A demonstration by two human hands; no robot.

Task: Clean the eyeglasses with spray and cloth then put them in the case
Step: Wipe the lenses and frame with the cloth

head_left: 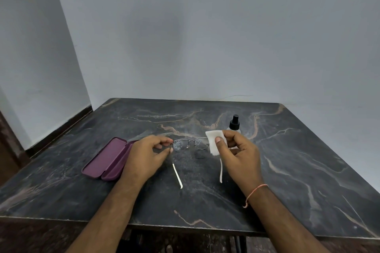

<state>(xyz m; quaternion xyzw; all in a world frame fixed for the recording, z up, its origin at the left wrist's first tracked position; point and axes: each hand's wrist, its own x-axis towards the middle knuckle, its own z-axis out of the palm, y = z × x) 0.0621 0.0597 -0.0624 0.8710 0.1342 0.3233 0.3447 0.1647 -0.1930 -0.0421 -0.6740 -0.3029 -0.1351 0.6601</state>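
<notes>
Eyeglasses, lenses wet with droplets, are held above the middle of a dark marble bench. Left hand pinches the frame's left corner; right hand pinches a white cloth against the right lens. An open purple case lies left, a spray bottle stands farther back.

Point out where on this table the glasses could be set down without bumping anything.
Bare marble table lies right of the right hand, behind the open case at far left, and along the near edge. It is crowded mid-table: eyeglasses, cloth, spray bottle, left hand.
</notes>
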